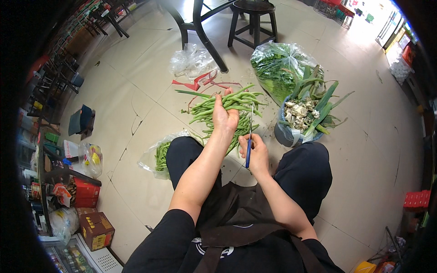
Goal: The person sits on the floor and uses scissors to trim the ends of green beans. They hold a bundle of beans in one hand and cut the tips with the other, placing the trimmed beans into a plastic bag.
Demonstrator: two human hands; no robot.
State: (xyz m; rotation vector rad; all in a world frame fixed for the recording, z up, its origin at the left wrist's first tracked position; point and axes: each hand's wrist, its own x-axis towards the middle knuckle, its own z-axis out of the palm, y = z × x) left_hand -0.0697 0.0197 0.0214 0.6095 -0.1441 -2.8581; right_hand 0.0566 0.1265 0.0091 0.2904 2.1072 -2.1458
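A bundle of green beans [227, 105] is gripped in the left hand [224, 117], held out above the tiled floor [136, 150] in front of the knees, with more loose beans [243, 129] lying on the floor just beneath and beyond it. The left fingers are curled tightly round the bundle, the pods fanning out to both sides. A blue-handled knife [249, 136] is held in the right hand [257, 152], its fingers closed round the handle and the thin blade pointed up beside the bundle.

For a clean trim, the bean tips are best evened up first, so that one cut takes them together; the blade should be kept angled away from the left fingers.

A clear bag of trimmed beans [159, 157] lies by the left knee. A basin of scraps and long green leaves [302, 116] stands to the right, with a bag of leafy greens [280, 68] behind it. A dark stool [252, 20] stands farther off.
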